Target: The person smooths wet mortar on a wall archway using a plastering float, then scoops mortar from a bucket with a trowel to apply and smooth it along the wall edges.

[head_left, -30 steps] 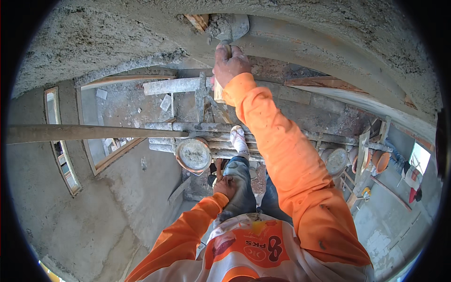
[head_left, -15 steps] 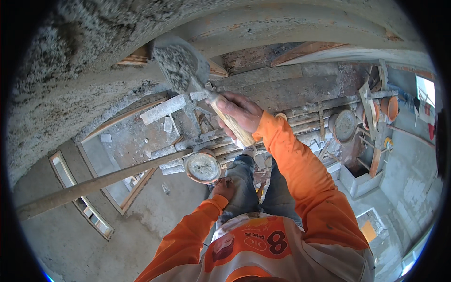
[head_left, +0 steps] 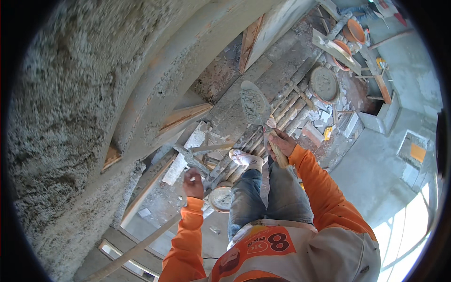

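Observation:
My right hand (head_left: 281, 143) grips the wooden handle of a trowel (head_left: 254, 105), whose blade carries grey mortar and points up and away from me. My left hand (head_left: 192, 183) is raised to the left of my knees with its fingers curled; I cannot tell whether anything is in it. Just right of that hand, a round pan of mortar (head_left: 221, 198) sits on the scaffold poles (head_left: 263, 129). My white shoe (head_left: 245, 160) rests on the same poles. A rough, freshly plastered wall (head_left: 70, 117) fills the left side.
Wooden planks (head_left: 185, 155) and a long pole (head_left: 141, 246) lie along the wall's foot. On the floor far below are round mortar pans (head_left: 324, 83), orange basins (head_left: 353, 32), loose boards and rubble. A bright opening lies at the lower right.
My right hand has come down from the wall and swung right, the trowel now loaded and held out in front. My left hand has lifted away to the left of the pan.

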`<state>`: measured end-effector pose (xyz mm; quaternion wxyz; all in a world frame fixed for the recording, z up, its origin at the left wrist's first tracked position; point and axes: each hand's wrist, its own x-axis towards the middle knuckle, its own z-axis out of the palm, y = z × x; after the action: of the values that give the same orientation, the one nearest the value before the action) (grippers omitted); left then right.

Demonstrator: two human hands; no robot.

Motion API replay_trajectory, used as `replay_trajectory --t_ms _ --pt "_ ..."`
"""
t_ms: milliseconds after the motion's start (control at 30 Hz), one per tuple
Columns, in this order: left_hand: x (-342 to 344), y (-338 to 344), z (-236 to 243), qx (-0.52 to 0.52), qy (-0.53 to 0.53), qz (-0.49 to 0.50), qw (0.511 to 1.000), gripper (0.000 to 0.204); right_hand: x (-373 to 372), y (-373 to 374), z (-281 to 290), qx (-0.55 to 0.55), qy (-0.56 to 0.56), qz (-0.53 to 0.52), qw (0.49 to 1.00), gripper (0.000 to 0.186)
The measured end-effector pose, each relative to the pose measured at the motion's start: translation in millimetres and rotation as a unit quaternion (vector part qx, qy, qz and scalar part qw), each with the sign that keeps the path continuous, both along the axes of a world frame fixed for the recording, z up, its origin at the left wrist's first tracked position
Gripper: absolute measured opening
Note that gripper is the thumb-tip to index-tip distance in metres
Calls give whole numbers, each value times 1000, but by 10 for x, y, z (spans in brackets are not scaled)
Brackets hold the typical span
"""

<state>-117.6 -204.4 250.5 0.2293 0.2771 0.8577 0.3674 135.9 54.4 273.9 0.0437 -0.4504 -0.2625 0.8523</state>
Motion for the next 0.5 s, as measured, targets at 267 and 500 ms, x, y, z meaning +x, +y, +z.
replay_trajectory --t_ms 267,500 --pt "-1602 1700 918 67 342 -84 933 23 31 156 -443 -3 -24 -63 998 36" --pt "-1900 2528 918 -166 377 -43 910 60 122 611 -617 212 -176 12 961 59"
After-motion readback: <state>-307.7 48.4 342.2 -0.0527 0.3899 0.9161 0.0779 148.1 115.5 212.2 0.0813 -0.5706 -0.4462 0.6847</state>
